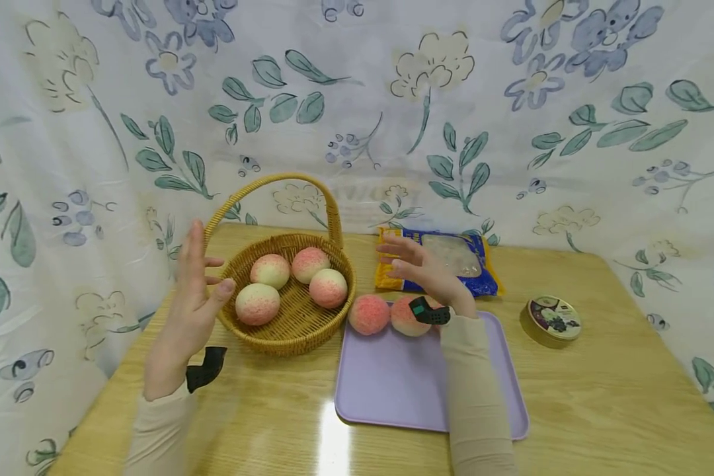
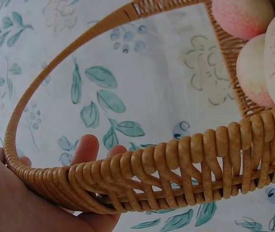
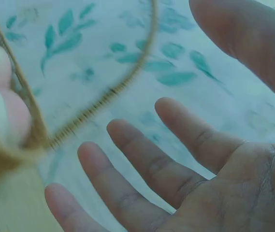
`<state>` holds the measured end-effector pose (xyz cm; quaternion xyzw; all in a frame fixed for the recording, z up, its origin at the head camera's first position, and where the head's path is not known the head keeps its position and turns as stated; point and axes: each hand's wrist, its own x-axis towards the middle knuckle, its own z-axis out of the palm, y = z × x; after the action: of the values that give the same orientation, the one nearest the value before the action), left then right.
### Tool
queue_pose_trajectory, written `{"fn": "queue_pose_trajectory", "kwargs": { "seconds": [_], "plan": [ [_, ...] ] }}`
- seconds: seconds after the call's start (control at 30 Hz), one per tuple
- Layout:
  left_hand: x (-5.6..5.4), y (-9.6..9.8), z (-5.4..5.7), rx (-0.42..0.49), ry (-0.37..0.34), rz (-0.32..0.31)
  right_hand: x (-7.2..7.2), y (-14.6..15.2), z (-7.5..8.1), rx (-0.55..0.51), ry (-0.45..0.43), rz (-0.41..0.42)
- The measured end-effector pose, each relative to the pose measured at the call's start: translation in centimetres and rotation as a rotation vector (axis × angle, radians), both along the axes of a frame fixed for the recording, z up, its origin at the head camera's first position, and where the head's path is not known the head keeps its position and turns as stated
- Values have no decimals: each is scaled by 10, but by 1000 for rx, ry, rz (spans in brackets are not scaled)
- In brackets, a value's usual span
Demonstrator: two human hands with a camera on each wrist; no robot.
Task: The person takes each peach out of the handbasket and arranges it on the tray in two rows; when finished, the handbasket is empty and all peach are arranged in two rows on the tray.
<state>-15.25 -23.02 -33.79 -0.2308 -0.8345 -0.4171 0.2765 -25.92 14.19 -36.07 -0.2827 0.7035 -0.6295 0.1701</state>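
Observation:
A woven basket with a tall arched handle holds several pink-and-cream peaches. At its left side is my left hand, the index finger straight up and the thumb close to the rim. In the left wrist view, fingertips show through the handle's opening beside its base. My right hand hovers over the back of a lilac tray, fingers spread and the palm bare in the right wrist view. Beneath it, pink peaches lie along the tray's back edge, partly hidden by the wrist.
Behind the tray lies a blue-and-yellow packet with a see-through window. A round tin with fruit on its lid stands to the right on the wooden table. A flowered curtain hangs along the table's back edge.

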Motion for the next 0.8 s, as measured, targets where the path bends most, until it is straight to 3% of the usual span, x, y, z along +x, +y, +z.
{"fn": "queue_pose_trajectory", "kwargs": {
  "seconds": [0.2, 0.43, 0.6, 0.8],
  "plan": [
    [0, 1, 0, -3, 11, -10, -12, -65, 1, -24, -49, 130],
    [5, -3, 4, -12, 8, 9, -16, -141, -1, 83, -22, 272],
    [5, -3, 4, -10, 0, 5, -18, -179, -6, 136, -27, 333],
    [5, -2, 3, -2, -23, 7, -20, -204, -11, 244, -74, 329]
  ]
}}
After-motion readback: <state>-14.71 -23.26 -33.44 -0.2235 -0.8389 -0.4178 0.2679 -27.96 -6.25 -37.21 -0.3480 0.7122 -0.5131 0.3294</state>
